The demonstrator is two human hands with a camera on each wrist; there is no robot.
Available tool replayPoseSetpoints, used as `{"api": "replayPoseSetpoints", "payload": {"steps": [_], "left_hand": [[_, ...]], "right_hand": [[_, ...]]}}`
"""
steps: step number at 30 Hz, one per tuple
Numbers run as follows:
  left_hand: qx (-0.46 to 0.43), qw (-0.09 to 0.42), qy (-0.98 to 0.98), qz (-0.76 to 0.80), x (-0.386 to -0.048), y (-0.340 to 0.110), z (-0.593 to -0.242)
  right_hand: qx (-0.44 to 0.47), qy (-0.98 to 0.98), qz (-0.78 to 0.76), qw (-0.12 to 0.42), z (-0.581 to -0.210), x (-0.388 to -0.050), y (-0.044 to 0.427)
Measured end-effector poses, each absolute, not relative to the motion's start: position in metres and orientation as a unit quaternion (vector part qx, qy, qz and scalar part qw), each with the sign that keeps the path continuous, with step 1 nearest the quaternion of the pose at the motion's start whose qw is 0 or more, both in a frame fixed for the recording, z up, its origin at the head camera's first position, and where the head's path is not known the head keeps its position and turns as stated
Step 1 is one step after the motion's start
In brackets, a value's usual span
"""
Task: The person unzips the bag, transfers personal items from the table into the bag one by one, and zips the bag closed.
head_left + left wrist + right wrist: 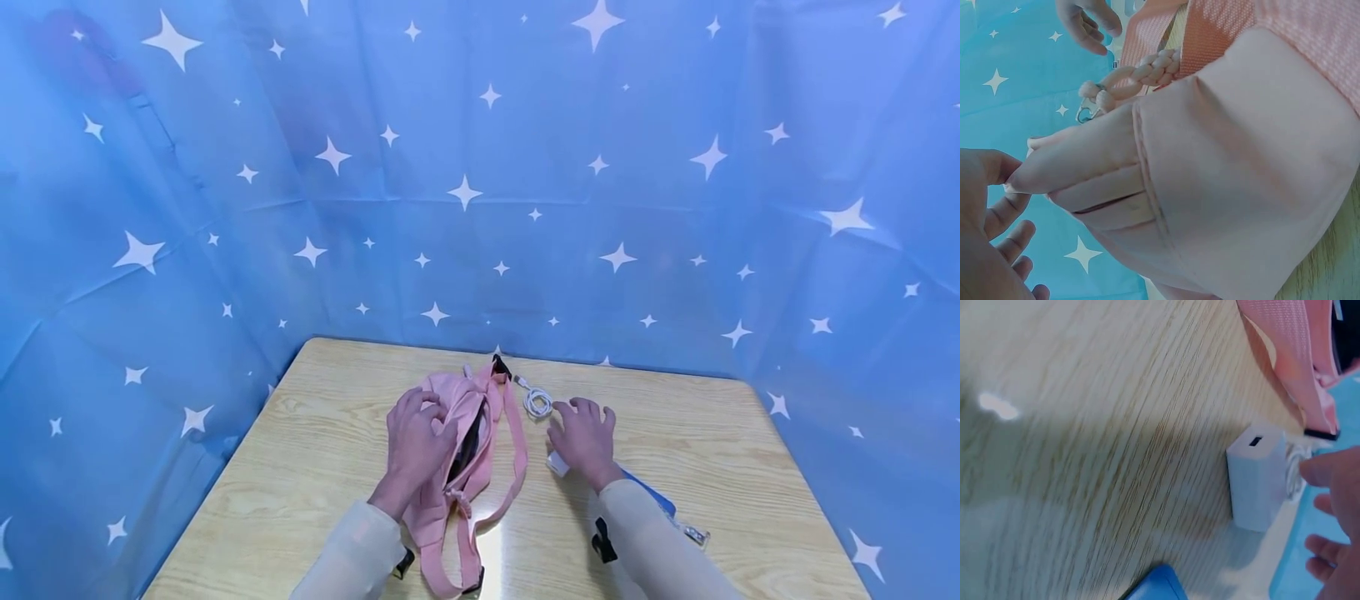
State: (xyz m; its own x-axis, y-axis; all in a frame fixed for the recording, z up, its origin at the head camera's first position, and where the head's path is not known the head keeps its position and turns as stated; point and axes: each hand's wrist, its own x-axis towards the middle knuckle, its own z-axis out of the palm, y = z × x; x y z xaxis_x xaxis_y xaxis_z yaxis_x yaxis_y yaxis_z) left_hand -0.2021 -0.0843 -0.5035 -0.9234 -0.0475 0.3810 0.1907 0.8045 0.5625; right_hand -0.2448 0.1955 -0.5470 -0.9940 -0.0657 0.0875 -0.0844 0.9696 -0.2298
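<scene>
Sleeves (656, 537) lie nearest in the head view; beyond, the cable (537, 404) sits just left of the loosely bent, empty right hand (585, 435); the bag (461, 402), at the left hand (422, 437), stretches lengthwise away. Left wrist view: that hand pinches the bag's edge. Right wrist view alone shows the port (1255, 441) of the charger (1252, 490).

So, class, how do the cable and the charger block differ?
The cable is thin and coiled into loops, while the charger block is chunky and box-shaped. The cable has a plug showing, whereas the charger block shows a slot-like port. The cable lies farther back on the table than the charger block. Both are white.
</scene>
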Motion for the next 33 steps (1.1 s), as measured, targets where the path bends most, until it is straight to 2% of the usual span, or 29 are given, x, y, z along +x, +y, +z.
{"api": "replayPoseSetpoints", "payload": {"steps": [12, 33], "left_hand": [[-0.044, 0.205, -0.925, -0.316, -0.201, -0.083, -0.502], [-0.040, 0.202, -0.926, -0.317, -0.201, -0.084, -0.504]], "right_hand": [[0.048, -0.993, 0.107, 0.013, -0.547, -0.257, 0.186], [0.066, -0.992, 0.105, 0.013, -0.560, -0.267, 0.184]]}}
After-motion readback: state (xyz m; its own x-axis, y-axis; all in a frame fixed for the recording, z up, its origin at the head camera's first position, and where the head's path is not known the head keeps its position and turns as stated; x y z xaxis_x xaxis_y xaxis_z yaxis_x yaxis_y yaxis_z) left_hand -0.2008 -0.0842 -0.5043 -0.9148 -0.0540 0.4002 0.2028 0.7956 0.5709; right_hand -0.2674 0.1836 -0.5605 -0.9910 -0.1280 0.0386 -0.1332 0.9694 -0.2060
